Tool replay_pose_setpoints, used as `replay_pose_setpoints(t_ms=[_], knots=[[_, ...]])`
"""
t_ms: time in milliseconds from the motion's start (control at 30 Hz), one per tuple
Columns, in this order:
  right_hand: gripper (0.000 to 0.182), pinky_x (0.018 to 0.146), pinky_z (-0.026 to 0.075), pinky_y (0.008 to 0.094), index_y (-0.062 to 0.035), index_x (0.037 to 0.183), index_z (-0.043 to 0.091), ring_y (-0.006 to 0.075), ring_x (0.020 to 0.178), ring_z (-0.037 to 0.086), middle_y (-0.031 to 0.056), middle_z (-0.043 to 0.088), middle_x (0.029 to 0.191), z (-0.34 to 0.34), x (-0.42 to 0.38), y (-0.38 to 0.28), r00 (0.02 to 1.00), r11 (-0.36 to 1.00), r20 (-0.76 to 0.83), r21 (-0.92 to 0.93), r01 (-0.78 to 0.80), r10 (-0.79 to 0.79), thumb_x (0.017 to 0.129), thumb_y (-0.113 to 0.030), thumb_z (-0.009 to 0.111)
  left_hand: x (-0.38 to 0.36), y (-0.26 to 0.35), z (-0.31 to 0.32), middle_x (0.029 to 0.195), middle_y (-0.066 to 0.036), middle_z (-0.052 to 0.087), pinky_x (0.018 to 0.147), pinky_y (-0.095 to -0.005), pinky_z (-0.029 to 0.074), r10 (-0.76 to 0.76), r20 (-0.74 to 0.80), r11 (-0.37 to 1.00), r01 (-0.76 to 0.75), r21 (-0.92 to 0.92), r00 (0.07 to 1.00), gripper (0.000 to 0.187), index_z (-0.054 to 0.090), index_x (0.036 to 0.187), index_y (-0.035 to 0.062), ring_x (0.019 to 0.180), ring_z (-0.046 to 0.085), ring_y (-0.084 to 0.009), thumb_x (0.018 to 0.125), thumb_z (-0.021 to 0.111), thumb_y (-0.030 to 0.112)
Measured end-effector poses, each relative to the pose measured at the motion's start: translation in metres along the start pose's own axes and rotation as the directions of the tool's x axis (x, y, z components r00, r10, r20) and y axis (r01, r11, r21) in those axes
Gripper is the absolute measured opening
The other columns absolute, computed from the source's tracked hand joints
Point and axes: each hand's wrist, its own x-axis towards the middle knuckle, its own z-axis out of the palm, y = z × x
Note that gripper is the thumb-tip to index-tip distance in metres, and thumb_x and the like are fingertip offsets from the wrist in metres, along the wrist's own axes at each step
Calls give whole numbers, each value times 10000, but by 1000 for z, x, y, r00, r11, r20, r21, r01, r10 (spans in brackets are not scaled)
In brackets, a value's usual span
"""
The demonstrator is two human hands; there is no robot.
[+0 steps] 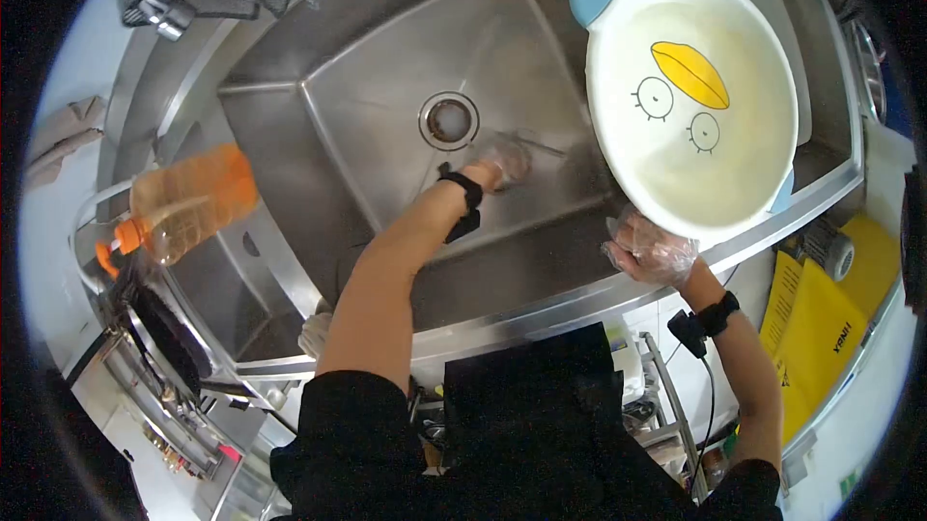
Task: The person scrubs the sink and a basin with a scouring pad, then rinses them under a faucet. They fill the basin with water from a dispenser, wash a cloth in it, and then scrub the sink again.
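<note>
My left hand [504,162], in a clear plastic glove, reaches down into the steel sink [386,67], just right of the drain [449,120]. Its fingers are blurred, and I cannot tell whether they hold anything. A thin dark line [543,146] runs out to the right beside them. Against the near lower rim of a white basin [618,159] is my right hand [652,249], gloved too, with fingers curled. The basin has a duck-like face with a yellow beak, blue tabs at its edge, and pale cloudy liquid inside.
An orange-topped pump bottle [193,202] stands on the left by a narrower steel compartment. Behind the sink is a metal tap [164,17]. Yellow packets [821,328] lie low on the right. The sink's metal front edge [541,311] runs before my body.
</note>
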Motion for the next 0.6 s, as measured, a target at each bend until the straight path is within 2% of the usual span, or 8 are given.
replay_pose_setpoints(t_ms=[100, 167, 233, 300, 333, 367, 433, 600], knots=[[184, 699, 484, 343, -94, 830, 645, 226, 767, 575, 47, 577, 782, 2, -5, 1, 1000, 1000, 5, -5, 18, -18, 689, -200, 698, -26, -20, -29, 1038, -145, 576, 791, -385, 452, -364, -39, 907, 344, -242, 931, 227, 592, 989, 104, 923, 573, -304, 765, 560, 125], [227, 745, 476, 346, -95, 906, 632, 231, 820, 570, 60, 591, 841, 0, -3, 2, 985, 999, 170, 53, -5, -4, 715, -208, 679, -35, -41, -18, 1090, -181, 585, 795, -400, 459, -113, -356, 953, 202, 225, 928, 287, 576, 1085, 103, 958, 568, -350, 806, 535, 155], [275, 763, 472, 351, -101, 977, 616, 242, 852, 567, 70, 594, 877, 6, 1, -4, 996, 998, 83, 59, 30, -35, 732, -216, 665, -65, -29, -16, 1025, -169, 598, 757, -376, 458, -65, -488, 982, 143, 125, 870, 365, 541, 1132, 97, 900, 585, -308, 773, 590, 148], [326, 782, 467, 356, -106, 1048, 599, 254, 884, 564, 81, 597, 912, 0, 12, -13, 998, 996, -1, 58, 65, -65, 749, -224, 652, -84, -15, -17, 945, -131, 602, 740, -335, 442, -246, -638, 903, -66, -424, 729, 411, 527, 1147, 93, 850, 569, -230, 757, 626, 176], [382, 781, 470, 367, -114, 1112, 566, 267, 883, 569, 90, 596, 938, -4, 24, -26, 1000, 992, 27, 121, -18, 15, 759, -237, 644, -102, 3, -20, 1011, -97, 585, 747, -304, 427, -303, -507, 670, -198, -715, 807, 476, 501, 1203, 75, 892, 541, -171, 764, 634, 200], [440, 779, 474, 378, -122, 1177, 533, 281, 882, 573, 99, 594, 963, -8, 34, -39, 994, 978, 59, 181, -102, 93, 769, -250, 636, -120, 22, -22, 1011, -97, 585, 747, -304, 427, -311, -517, 668, -204, -716, 797, 476, 501, 1203, 75, 892, 541, -171, 764, 634, 200], [495, 756, 485, 381, -127, 1243, 492, 279, 868, 588, 116, 595, 997, -6, 55, -59, 989, 970, 93, 204, -129, 112, 782, -235, 635, -149, 59, -25, 1080, -87, 555, 776, -296, 425, -535, -393, 274, -287, -918, 748, 507, 484, 1237, 71, 946, 523, -164, 773, 640, 205], [523, 766, 495, 303, -116, 1327, 389, 182, 911, 589, 102, 559, 1097, 28, 98, -98, 935, 665, -21, 709, -235, 353, 861, -245, 589, -165, 80, -4, 1114, -108, 542, 866, -330, 420, -577, -618, 441, -434, -786, 533, 567, 419, 1295, 77, 1038, 515, -206, 781, 634, 181]])
